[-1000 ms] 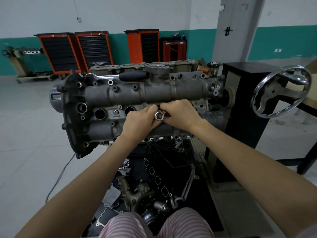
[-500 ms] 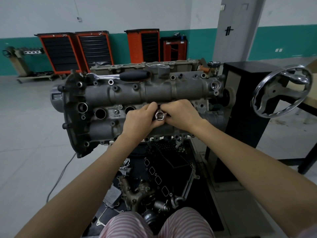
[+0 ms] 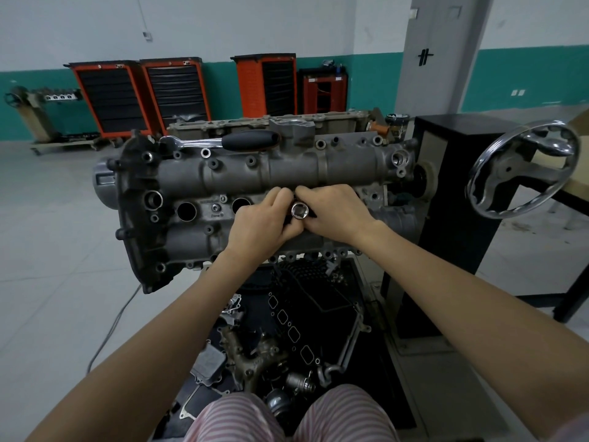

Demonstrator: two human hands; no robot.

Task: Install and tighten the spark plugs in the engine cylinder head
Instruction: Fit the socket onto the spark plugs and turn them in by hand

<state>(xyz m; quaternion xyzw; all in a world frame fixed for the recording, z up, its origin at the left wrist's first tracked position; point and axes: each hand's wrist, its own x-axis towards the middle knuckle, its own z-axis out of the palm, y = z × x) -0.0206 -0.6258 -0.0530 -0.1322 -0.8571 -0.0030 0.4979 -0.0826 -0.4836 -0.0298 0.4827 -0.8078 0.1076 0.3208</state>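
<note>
— What are the hands doing?

— Both meet at a shiny metal socket [image 3: 300, 212] that stands over the middle of the grey engine head [image 3: 242, 183], its open end facing the camera. The left hand [image 3: 259, 229] has its fingers curled in around the socket's left side. The right hand [image 3: 333, 212] comes in from the other side, fingers bent and closed on it too. Neither hand is spread; both grip the same piece.

— Can you see a spark plug?

— No. Whatever sits under the socket is hidden by it and by the fingers.

— And the holes in the head?

— Two round plug wells [image 3: 186, 211] show to the left of the hands, both dark inside; I cannot tell what is in them. The one nearer the hands [image 3: 239, 205] is partly covered by the left knuckles.

— Any other tool?

— A ratchet [image 3: 223, 142] with a black handle lies along the top edge of the head, well apart from the hands. Below the engine, a black tray [image 3: 376, 371] holds loose metal parts and gaskets.
</note>
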